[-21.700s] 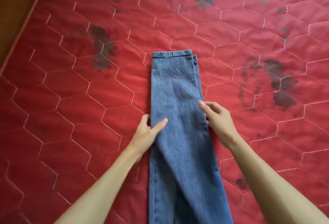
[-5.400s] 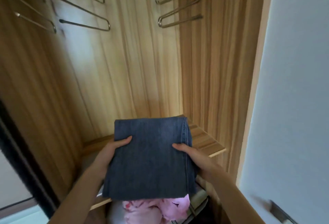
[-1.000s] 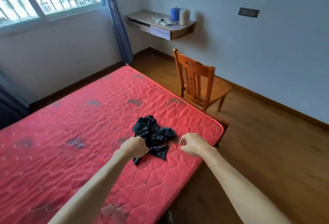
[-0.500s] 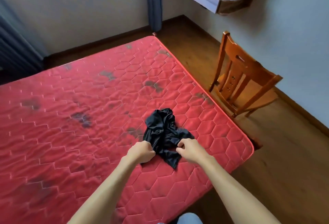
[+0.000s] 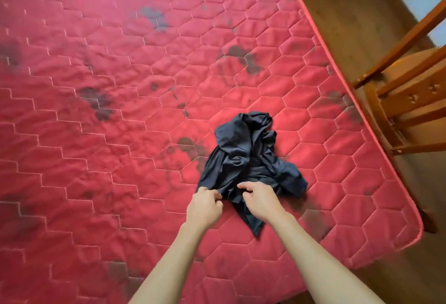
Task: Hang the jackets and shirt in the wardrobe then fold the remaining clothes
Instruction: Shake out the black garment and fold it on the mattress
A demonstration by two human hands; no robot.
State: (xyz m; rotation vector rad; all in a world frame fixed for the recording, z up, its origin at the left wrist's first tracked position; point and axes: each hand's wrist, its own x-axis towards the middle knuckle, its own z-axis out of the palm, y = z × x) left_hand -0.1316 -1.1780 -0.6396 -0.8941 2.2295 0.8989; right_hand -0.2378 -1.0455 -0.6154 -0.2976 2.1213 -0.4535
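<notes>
A crumpled black garment (image 5: 243,156) lies in a heap on the red quilted mattress (image 5: 120,110), near its right edge. My left hand (image 5: 205,207) pinches the garment's near left edge with curled fingers. My right hand (image 5: 260,200) sits just to the right, over the near part of the cloth, with its fingers bent and spread above the fabric; I cannot tell whether it holds any cloth. A narrow tail of the garment trails toward me between my forearms.
A wooden chair (image 5: 405,91) stands on the brown wood floor (image 5: 350,14) close to the mattress's right side. The mattress bears dark stains and stretches far to the left and back.
The view has tilted down and closer to the mattress. Both hands have moved forward onto the black garment, and my right hand's fingers have loosened from a fist.
</notes>
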